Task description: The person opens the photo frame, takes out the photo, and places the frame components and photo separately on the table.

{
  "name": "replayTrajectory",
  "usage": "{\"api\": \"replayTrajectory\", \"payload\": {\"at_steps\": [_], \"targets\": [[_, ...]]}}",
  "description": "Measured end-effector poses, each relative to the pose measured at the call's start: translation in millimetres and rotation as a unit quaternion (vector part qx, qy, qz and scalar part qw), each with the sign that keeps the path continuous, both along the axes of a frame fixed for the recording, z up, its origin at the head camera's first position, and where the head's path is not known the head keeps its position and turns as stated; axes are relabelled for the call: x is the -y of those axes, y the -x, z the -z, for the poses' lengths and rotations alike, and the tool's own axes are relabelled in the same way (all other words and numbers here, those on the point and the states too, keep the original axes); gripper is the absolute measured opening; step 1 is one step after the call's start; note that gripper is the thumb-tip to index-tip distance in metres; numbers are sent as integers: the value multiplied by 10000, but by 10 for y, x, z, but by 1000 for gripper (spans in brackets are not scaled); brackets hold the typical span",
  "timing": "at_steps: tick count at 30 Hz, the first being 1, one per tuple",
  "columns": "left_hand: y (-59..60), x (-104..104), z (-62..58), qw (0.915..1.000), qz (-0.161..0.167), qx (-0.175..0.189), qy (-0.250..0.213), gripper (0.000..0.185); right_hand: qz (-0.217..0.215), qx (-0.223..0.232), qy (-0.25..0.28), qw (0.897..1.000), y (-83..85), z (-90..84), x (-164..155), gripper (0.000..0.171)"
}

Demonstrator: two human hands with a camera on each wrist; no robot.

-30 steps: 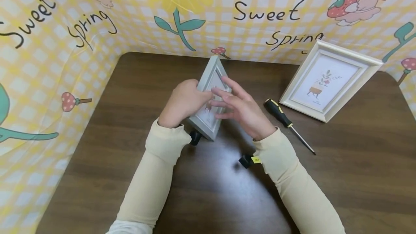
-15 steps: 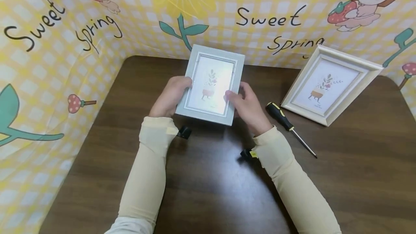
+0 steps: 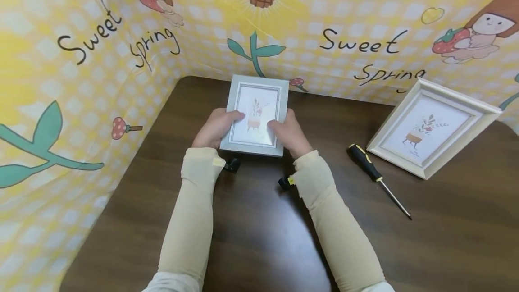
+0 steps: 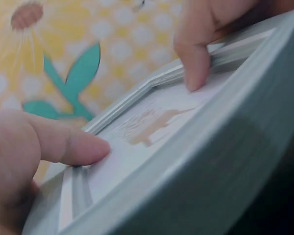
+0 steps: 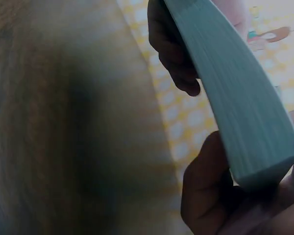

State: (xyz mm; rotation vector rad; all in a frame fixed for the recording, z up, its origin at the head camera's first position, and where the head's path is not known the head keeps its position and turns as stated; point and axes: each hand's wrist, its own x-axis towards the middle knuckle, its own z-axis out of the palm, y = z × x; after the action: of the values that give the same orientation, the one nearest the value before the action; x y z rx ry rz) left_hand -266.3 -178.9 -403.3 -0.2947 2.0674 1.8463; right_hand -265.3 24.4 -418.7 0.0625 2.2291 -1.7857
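A grey picture frame with a potted-plant print faces up at me, held above the brown table near its far edge. My left hand grips its left side, thumb on the glass. My right hand grips its right side, thumb on the front too. The left wrist view shows the frame's front and thick lower edge close up, with both thumbs on it. From the right wrist view I see the frame's pale edge with fingers curled behind it.
A white picture frame leans at the back right. A black-and-yellow screwdriver lies on the table between it and my right arm. A yellow printed cloth walls the table on the left and back.
The grey frame turned from edge-on to face-up and both hands took it by its sides. It then moved left and slightly lower as my view shifted.
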Motion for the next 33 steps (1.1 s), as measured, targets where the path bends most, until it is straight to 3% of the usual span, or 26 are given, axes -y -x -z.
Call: {"api": "replayTrajectory", "payload": {"at_steps": [3,8,11,20,26,33], "targets": [[34,150,111,9996,28,261,-42,34,-181,283,59,9994,42,97,113,58],[61,339,238,9969,-158,566,-519,28,-225,944,1100,9892,94,197,219,55],[60,390,251,9961,-184,597,-616,27,-209,1148,1365,9837,109,226,250,54],[23,532,198,9980,115,469,416,32,-333,913,507,9940,105,239,419,54],[7,558,178,9967,153,506,619,33,-420,725,137,9964,106,237,487,49],[26,480,161,9956,65,427,835,32,-389,728,90,9965,134,213,429,48]]}}
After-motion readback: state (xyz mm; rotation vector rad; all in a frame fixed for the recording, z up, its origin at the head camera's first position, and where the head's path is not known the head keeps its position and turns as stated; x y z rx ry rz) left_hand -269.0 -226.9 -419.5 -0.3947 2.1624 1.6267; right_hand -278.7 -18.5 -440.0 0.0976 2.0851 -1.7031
